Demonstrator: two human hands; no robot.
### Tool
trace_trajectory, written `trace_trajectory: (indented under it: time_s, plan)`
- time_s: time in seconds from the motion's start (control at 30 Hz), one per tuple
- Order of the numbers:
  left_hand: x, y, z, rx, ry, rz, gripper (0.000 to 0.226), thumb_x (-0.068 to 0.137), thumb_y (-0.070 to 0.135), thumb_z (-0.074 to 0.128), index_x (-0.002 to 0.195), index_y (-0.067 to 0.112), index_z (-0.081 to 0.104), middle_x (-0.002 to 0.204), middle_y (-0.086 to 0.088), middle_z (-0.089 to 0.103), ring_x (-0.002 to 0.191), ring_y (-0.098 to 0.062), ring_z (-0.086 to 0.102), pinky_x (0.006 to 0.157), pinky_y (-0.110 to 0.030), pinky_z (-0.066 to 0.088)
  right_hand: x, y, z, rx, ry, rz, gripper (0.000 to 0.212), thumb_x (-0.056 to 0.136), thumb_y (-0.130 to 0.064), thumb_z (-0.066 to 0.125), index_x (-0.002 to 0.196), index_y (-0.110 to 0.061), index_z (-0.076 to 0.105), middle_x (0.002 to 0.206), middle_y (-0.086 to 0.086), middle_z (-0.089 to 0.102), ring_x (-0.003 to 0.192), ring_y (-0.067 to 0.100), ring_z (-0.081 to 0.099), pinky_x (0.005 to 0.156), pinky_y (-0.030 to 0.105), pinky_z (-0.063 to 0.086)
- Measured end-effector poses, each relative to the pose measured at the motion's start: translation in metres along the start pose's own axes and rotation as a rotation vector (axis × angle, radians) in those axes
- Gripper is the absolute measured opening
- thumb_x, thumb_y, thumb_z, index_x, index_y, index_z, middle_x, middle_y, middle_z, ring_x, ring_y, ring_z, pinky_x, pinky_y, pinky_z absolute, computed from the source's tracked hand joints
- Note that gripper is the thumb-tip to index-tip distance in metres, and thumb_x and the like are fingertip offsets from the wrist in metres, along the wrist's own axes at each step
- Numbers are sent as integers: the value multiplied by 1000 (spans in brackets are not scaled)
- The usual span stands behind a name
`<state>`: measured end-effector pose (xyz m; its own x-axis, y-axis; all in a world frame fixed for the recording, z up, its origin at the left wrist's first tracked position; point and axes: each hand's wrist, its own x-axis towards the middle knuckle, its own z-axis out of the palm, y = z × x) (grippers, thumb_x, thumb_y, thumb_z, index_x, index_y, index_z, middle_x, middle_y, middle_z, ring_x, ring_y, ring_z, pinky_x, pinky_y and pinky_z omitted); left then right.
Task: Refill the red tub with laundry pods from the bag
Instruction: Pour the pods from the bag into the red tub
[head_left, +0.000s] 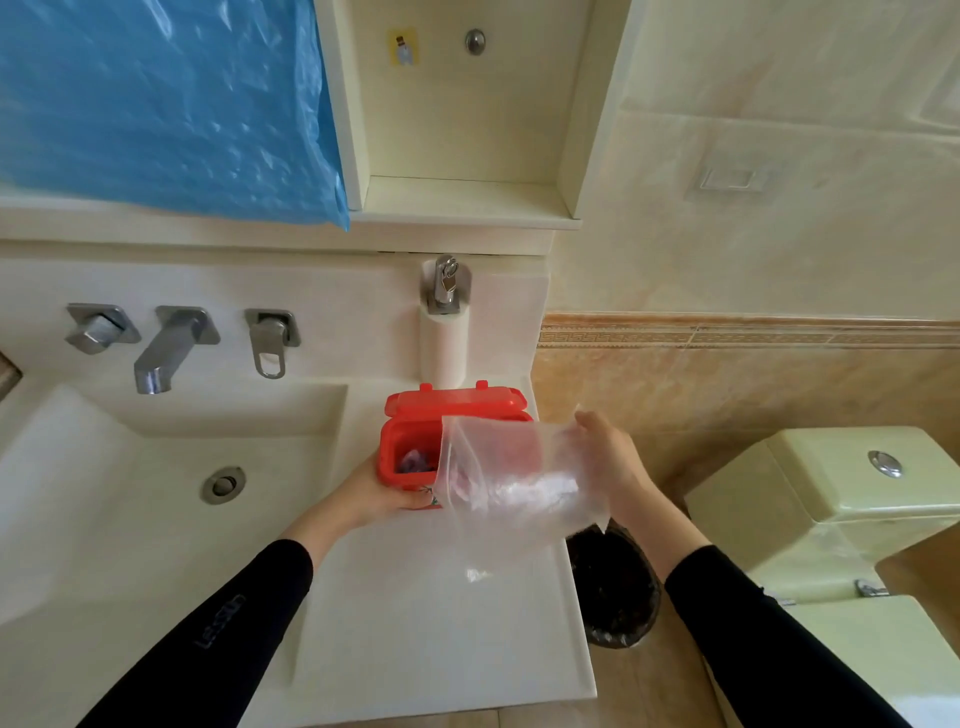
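- Here, the work surface is a cream counter (441, 623) to the right of a sink basin (130, 493); a round drain (223, 484) sits in the basin floor.
- A wall-mounted spout (166, 353) with a handle on each side stands behind the basin, well apart from the task items.
- A white cylindrical dispenser with a chrome top (444, 322) is fixed to the wall just behind the red tub (410, 441).
- A blue plastic sheet (166, 104) hangs over the upper left wall area, and an open recessed shelf (462, 197) lies beside it.
- A dark waste bin (613, 587) stands on the floor just past the counter's right edge, partly below the bag (509, 483). A pale green toilet (831, 509) stands further right.
- The red tub rests on the counter near the rear right corner, lid (457, 400) hinged open toward the wall. Purple and blue pods (415, 462) are visible inside.
- The clear bag lies on its side above the tub, its open mouth facing left over the tub opening and hiding the right half of the tub. Pale contents show blurred through the plastic.
- Left hand (384, 493): fingers wrapped around the front lower wall of the tub, gripping it. The forearm wears a black sleeve (218, 623).
- Right hand (608, 457): closed on the bag's far end, holding it up, with the wrist bent.
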<state>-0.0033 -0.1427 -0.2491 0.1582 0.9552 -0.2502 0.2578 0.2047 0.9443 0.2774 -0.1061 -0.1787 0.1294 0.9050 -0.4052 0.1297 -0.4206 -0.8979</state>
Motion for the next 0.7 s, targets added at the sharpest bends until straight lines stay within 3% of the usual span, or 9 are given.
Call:
trace_trajectory:
  time_s: [0.07,0.1,0.2,0.33,0.4,0.5,0.7]
  plan:
    - [-1,1,0,-15,-15,9,49,58,26,87,103,30,67,94,19,74,88,4,67,68,-13,51,-4,17,1,92,27,3,37,93,-38,57,62,-19,59,55,-2,55,43,12,51,41,18,41]
    - [-1,1,0,-24,-19,14,50,62,18,87,105,30,66,97,18,74,90,2,68,69,-13,51,-6,26,2,115,26,1,40,91,-40,59,57,-20,56,52,-2,51,40,12,47,40,20,38]
    - [0,0,0,-45,-5,-2,53,65,6,84,108,29,64,96,17,74,92,0,68,69,-15,52,-13,48,5,30,-11,9,40,79,-53,58,57,-20,55,56,0,50,50,17,45,52,30,37]
    - [1,-2,0,-57,-3,-23,59,58,12,84,110,28,61,101,12,73,94,-4,69,74,-17,54,-18,69,12,-124,6,10,33,81,-44,54,59,-20,59,59,1,55,57,20,50,55,33,41]
    - [2,-3,-1,-43,-5,-24,55,64,5,84,108,30,61,100,14,72,92,0,69,72,-15,53,-17,74,16,-171,6,25,29,89,-36,54,72,-13,63,66,4,58,59,21,53,53,36,46]
    - [3,-4,-1,-36,-1,-30,53,69,-2,81,106,30,62,98,17,71,90,4,68,71,-12,51,-14,77,19,-268,-3,30,27,95,-33,54,91,-7,61,79,6,63,71,22,62,65,40,58]
    - [6,-5,0,-46,-22,-30,54,69,-3,80,111,24,61,105,9,70,92,-1,68,72,-13,52,-10,78,13,-342,44,-22,26,93,-40,58,100,-15,58,98,4,66,85,17,63,70,33,51]
